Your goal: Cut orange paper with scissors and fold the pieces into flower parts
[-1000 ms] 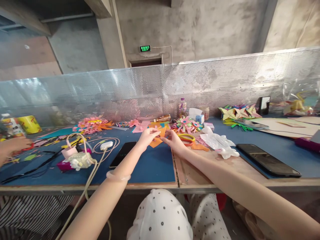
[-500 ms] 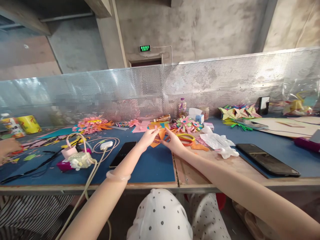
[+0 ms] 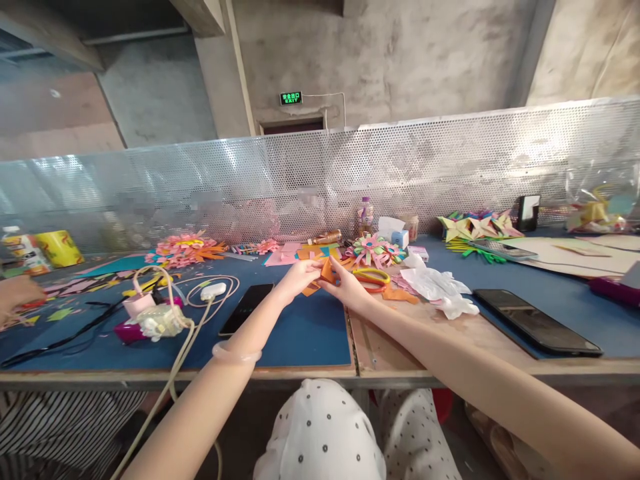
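Both my hands hold a small folded piece of orange paper (image 3: 327, 272) above the middle of the table. My left hand (image 3: 300, 277) pinches its left edge, and the fingers of my right hand (image 3: 345, 283) close on its right side. Another orange paper piece (image 3: 311, 289) shows just under my left fingers. Beside my right hand lie scissors with yellow and red handles (image 3: 373, 277). An orange paper scrap (image 3: 400, 295) rests to their right. Paper flowers in pink and green (image 3: 373, 250) sit beyond my hands.
A black phone (image 3: 247, 308) lies beside my left forearm, another phone (image 3: 535, 320) far right. Cables run from a power adapter cluster (image 3: 157, 320) on the left. Crumpled white tissue (image 3: 435, 283) is right of the scissors. A co-worker's hand (image 3: 20, 293) is at the left edge.
The orange paper in my hands has turned and now looks narrower. My fingers have shifted slightly to the right around it.
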Tool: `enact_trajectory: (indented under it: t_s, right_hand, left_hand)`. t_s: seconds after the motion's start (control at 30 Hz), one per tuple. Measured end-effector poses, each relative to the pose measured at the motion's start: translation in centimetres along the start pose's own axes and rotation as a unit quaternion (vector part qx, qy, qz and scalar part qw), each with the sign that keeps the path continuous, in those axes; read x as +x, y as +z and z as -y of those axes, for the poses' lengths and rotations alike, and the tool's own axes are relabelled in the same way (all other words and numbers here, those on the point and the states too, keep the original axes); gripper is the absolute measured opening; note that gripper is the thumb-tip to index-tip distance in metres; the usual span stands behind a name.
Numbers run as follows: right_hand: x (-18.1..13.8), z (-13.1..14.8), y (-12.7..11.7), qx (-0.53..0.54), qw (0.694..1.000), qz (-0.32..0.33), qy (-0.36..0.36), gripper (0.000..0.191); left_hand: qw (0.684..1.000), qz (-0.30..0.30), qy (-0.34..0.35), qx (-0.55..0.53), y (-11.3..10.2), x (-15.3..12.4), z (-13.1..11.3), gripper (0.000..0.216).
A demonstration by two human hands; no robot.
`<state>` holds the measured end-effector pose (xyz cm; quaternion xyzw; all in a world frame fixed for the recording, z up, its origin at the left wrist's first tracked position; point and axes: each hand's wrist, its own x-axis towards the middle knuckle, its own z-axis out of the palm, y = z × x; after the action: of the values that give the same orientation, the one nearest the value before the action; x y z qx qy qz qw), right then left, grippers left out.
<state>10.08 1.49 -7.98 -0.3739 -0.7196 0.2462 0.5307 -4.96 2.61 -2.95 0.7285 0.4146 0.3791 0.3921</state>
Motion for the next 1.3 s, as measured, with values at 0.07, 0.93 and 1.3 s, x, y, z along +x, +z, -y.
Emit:
enact_trajectory:
  t_s: [0.07, 0.93, 1.3]
  right_hand:
    - [0.1, -0.3, 0.1, 0.008, 1.000, -0.014, 0.013, 0.072]
    - [0.6, 0.5, -1.4, 0.250, 0.955, -0.058, 0.147, 0.017]
    - [0.6, 0.3, -1.3, 0.234, 0.963, -0.033, 0.130, 0.022]
  left_hand:
    - [1.000, 0.002, 0.008, 0.000, 0.0, 0.1, 0.2, 0.022]
    - [0.998, -0.041, -0.015, -0.038, 0.0, 0.2, -0.2, 0.018]
    - [0.999, -0.016, -0.012, -0.039, 0.3, -0.2, -0.3, 0.030]
